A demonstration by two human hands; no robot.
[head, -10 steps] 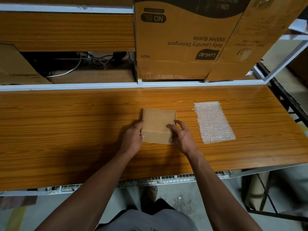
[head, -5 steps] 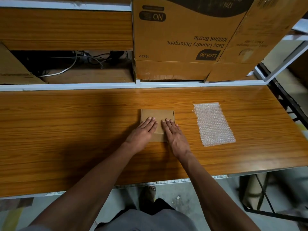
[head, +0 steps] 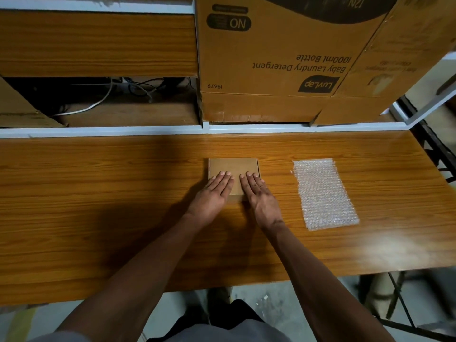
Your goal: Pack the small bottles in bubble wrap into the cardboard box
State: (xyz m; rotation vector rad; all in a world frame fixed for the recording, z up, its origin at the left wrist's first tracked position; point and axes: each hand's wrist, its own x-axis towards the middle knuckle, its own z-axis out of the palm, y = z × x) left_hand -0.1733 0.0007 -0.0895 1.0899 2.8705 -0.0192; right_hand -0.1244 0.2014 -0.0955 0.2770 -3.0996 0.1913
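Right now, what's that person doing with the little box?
A person is pressing both flat hands on top of a small cardboard box on the wooden table, with the left hand and the right hand side by side. The box looks closed. A sheet of bubble wrap lies flat beside it, on the right, apart from it. No bottles are visible.

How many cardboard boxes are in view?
3: a small box on the table under both hands, a big detergent box on the shelf behind, another to its right. More may be hidden.
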